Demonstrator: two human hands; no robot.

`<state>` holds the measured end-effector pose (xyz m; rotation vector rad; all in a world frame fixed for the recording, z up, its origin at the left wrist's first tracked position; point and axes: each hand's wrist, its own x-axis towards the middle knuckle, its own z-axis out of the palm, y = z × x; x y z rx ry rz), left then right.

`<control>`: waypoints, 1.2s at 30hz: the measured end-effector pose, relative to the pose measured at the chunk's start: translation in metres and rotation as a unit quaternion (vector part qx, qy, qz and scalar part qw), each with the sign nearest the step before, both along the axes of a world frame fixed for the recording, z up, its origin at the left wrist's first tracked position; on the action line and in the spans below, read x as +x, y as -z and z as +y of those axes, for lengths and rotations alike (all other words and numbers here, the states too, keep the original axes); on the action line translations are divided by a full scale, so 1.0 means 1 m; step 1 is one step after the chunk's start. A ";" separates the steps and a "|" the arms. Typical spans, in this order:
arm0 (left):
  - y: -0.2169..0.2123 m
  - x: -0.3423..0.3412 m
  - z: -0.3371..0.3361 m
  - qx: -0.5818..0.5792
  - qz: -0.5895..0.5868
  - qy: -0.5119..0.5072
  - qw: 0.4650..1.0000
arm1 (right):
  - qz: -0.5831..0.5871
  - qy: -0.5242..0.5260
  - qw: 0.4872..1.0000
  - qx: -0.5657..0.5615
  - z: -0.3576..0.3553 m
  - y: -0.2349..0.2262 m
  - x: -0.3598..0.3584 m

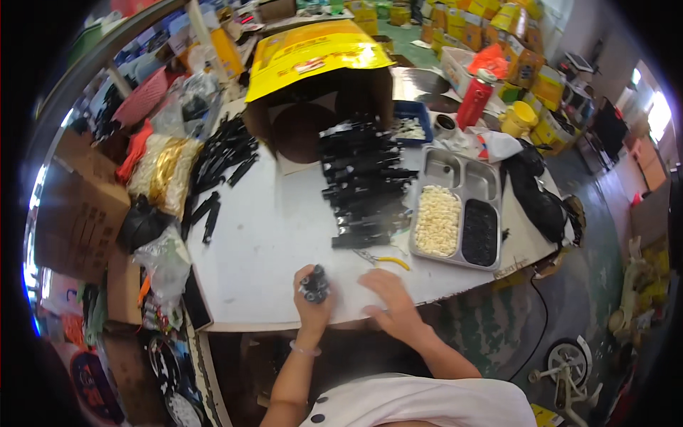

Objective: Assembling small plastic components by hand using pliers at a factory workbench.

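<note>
My left hand (309, 311) is closed round a small bundle of black parts (314, 285), their ends facing up, above the near part of the white table (245, 281). To its right, my right hand (395, 304) is held apart from the bundle with its fingers spread and nothing in them. Beyond my hands lie rows of long black plastic parts (366, 181), partly blurred. Between those rows and my right hand rests a small pair of pliers (393, 262) with yellow handles.
A steel compartment tray (453, 262) at the right holds small white pieces (437, 222) and small black pieces (480, 231). An open yellow carton (316, 53) stands at the back. More black parts (222, 153) are piled at the left. Behind the tray stands a red bottle (474, 99).
</note>
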<state>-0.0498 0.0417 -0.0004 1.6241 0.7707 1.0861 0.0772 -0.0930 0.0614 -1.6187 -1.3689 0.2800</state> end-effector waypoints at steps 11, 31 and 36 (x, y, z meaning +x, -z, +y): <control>-0.008 0.004 -0.004 0.055 0.068 0.041 0.995 | 0.007 0.057 0.998 0.031 -0.033 0.001 0.011; -0.034 0.012 -0.026 -0.216 -0.083 0.100 0.968 | -0.156 0.378 0.912 0.032 -0.060 -0.020 0.115; 0.000 0.053 -0.053 0.097 -0.025 0.084 0.991 | -0.238 0.406 0.875 -0.116 -0.080 0.003 0.170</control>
